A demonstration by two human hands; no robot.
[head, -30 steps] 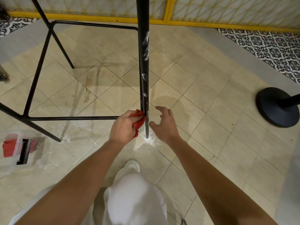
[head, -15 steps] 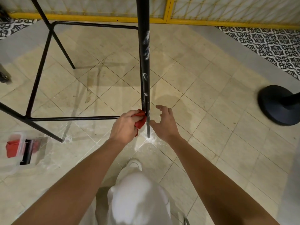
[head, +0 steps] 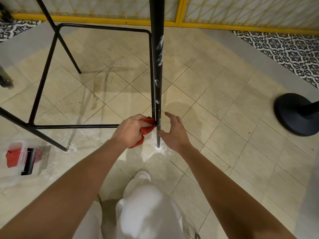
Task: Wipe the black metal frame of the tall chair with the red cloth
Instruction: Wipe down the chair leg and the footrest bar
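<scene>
One head-worn wide-angle camera looks forward and steeply down — close over the chair leg (head: 157,94) and tiled floor (head: 215,118).

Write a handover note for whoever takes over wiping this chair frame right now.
Left hand: grips the red cloth, pressed low on the near leg where the footrest bar joins it.
Right hand: open, thumb against the leg's other side.
Done: cannot tell; the cloth is at the bottom joint.
Left: white smears higher up that leg, then the rest of the frame.
</scene>
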